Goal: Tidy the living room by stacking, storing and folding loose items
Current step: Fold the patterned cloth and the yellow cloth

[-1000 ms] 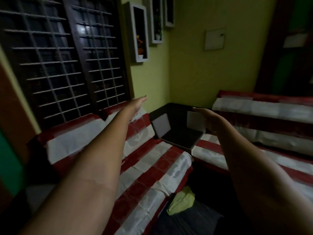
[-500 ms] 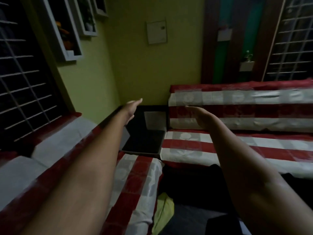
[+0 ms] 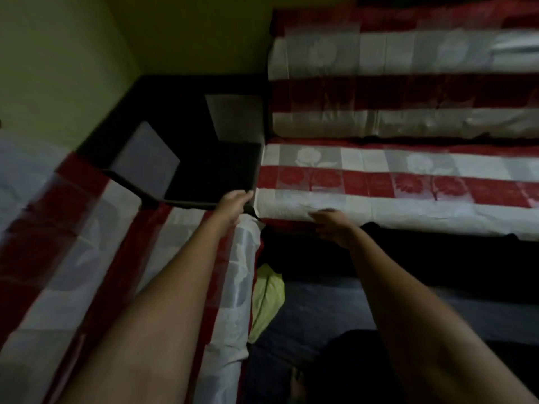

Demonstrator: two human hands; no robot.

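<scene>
Dim rm: yellow-green walls [image 3: 189, 33], striped sofas [image 3: 408, 176], dark corner table [image 3: 210, 167].

You have a single view, from the camera on your head, tilted forward and steeply down into the room's corner. The dark, glossy square corner table [image 3: 204, 170] sits just above the middle of the frame; the red-and-white striped sofa cover [image 3: 379, 182] spreads to its right, close below you. Your two forearms reach in from the bottom edge towards that table.

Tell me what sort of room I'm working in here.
Likely a living room corner: two sofas under red-and-white striped covers meet at a dark corner table against a yellow-green wall.
</scene>
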